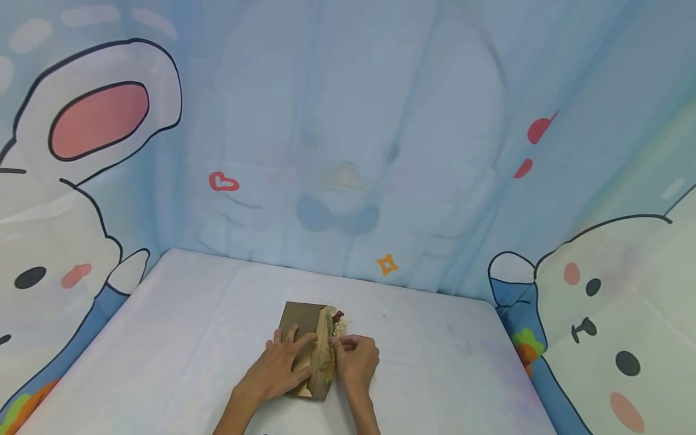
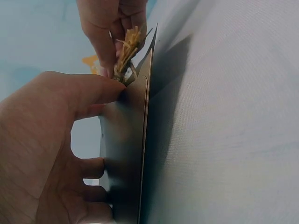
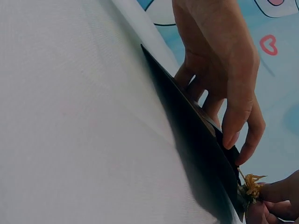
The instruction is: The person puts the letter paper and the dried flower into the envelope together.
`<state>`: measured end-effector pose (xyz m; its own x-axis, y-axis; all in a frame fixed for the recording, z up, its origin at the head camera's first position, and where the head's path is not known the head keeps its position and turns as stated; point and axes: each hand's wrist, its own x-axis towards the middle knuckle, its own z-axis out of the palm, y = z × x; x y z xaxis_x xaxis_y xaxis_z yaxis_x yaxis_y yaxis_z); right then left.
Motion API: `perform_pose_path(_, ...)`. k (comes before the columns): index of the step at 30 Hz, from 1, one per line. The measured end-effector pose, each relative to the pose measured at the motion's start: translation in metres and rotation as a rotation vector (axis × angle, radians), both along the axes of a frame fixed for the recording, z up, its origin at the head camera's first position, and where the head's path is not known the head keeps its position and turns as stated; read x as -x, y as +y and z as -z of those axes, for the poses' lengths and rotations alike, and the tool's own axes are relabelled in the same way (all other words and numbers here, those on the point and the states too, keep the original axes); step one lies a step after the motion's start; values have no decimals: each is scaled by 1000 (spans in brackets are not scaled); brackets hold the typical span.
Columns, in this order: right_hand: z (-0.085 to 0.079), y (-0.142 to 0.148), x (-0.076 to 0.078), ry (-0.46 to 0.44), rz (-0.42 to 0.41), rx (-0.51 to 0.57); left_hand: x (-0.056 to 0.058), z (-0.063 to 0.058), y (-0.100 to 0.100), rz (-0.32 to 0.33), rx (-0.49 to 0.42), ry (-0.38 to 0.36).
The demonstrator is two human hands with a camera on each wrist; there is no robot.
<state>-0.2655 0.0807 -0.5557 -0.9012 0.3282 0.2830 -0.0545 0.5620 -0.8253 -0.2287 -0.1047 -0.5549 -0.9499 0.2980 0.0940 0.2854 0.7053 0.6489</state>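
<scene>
A brown folded paper card (image 1: 301,314) lies on the white-covered table, a folded strip along its right side. A small bunch of dried flowers (image 1: 340,327), with red and pale heads, runs along that right edge; yellow stems show in the left wrist view. My left hand (image 1: 273,370) rests spread on the card, fingertips pressing its face and the folded strip. Beside the card's right edge, my right hand (image 1: 356,362) pinches the dried flower bunch between thumb and fingers. In the right wrist view, the yellow stems (image 3: 252,186) stick out next to the right fingertips.
A white cloth (image 1: 451,362) covers the table around the card. Behind and at both sides hangs a light blue curtain (image 1: 261,109) printed with cartoon animals, meeting the table's far edge.
</scene>
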Motion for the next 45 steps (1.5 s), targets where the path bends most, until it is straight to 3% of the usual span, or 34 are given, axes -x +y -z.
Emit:
perform_pose_path(14,8,-6,3,-6,-36,-33,-4,-3,-1,-5,-13,-11)
perform_pose_path(21,7,-17,4,29,-119,-60,-5,-1,-1,-11,-32,13)
perform_pose_path(28,9,-21,2,-7,-234,-79,-7,1,2,8,-65,23)
perform_pose_path(36,4,-12,-1,-64,-328,-55,-8,1,2,2,-32,39)
perform_pose_path(41,5,-12,2,-19,-354,-134,-9,1,5,12,-50,25)
perform_pose_path(45,15,-6,7,49,-355,-164,-9,2,10,34,-61,13)
